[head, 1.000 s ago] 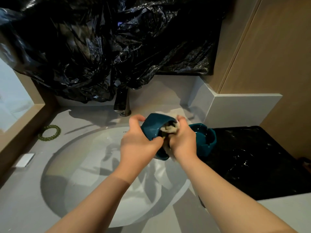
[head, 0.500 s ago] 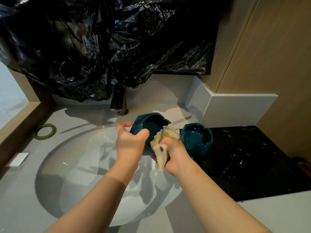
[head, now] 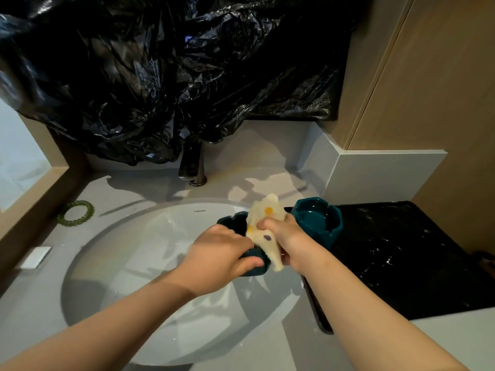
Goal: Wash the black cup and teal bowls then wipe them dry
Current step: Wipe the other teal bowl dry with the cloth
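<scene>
My left hand grips a teal bowl over the right side of the white sink; the hand covers most of the bowl. My right hand holds a pale yellow cloth with orange and purple spots, pressed against that bowl. A second teal bowl stands upright on the black mat just right of my right hand. No black cup is in view.
A dark faucet stands behind the sink under crumpled black plastic sheeting. A green beaded ring and a small white bar lie on the grey counter at left. A wooden wall rises at right.
The bowl in my left hand has tipped and dropped lower toward the sink. The cloth came out of the bowl and now lies against its outside.
</scene>
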